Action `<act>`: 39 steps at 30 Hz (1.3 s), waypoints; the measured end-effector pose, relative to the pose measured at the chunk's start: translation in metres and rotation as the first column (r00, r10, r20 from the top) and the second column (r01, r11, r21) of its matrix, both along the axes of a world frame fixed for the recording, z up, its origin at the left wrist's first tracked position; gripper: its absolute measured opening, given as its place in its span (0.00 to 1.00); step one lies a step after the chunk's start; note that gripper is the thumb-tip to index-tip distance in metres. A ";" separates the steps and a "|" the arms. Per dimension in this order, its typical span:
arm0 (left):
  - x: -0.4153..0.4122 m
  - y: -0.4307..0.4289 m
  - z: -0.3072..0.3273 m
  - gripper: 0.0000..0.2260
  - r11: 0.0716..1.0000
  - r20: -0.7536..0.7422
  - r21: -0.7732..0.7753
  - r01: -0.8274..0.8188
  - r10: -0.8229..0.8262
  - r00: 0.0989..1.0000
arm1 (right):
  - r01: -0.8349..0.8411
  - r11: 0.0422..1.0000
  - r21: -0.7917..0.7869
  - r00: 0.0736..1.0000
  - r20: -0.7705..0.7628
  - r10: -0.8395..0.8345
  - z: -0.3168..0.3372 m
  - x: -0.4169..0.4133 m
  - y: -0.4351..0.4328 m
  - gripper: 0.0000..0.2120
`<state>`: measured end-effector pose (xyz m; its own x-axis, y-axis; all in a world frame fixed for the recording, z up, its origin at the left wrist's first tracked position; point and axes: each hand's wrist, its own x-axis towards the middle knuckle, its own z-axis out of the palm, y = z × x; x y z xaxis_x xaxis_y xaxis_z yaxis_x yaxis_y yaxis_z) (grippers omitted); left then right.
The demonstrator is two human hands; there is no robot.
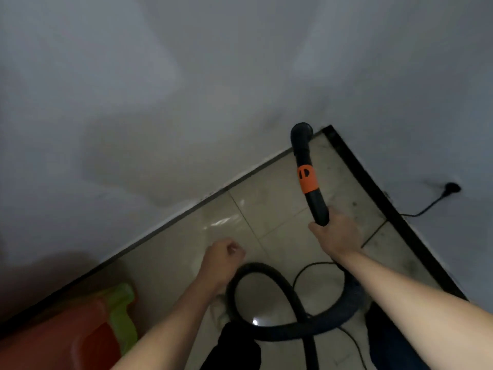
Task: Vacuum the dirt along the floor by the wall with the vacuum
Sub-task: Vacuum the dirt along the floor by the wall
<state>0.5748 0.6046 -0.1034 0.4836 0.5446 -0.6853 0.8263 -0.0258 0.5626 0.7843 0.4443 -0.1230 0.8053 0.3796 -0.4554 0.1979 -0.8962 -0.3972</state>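
Plastic stools point(88, 324): red and green, stacked at the lower left against the wall, well to the left of the left hand's fingers.
Left hand point(222, 259): curled into a loose fist with nothing in it; fingers point(234, 251) folded inward, hovering over the tiled floor point(272, 206).
Vacuum hose point(269, 303): black and ribbed, looping on the floor just below and to the right of the left fist, then curving under the right forearm.
Power cord point(306, 271): thin black loop on the tiles between the two hands, below the right hand's fingers.
Vacuum wand point(306, 166): black tube with an orange collar, running up and away from the right hand's fingers; its nozzle end sits in the corner where the two walls meet the floor.
Right hand point(334, 233): fingers wrapped closed around the lower end of the wand.
Dirt point(352, 201): dark specks on the tiles along the black skirting, just right of the right hand's fingers.
Wall plug point(450, 188): black, on the right-hand wall, well right of the fingers.
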 end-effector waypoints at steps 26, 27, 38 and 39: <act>0.130 0.079 -0.030 0.12 0.988 0.319 -0.044 -0.146 0.153 0.935 | 0.283 0.959 0.004 0.844 -0.477 -0.247 -0.088 -0.191 -0.054 0.14; 0.123 0.065 -0.046 0.14 0.977 0.293 -0.087 -0.196 0.213 0.932 | 0.337 0.940 0.059 0.847 -0.454 -0.276 -0.098 -0.194 -0.051 0.13; 0.142 -0.039 -0.141 0.21 0.948 0.081 -0.170 -0.268 0.284 0.955 | 0.603 0.796 -0.048 0.458 -0.797 -0.395 -0.177 -0.158 -0.204 0.47; 0.147 -0.041 -0.145 0.20 0.963 0.092 -0.148 -0.225 0.240 0.966 | 0.536 0.830 -0.153 0.525 -0.709 -0.470 -0.197 -0.161 -0.220 0.48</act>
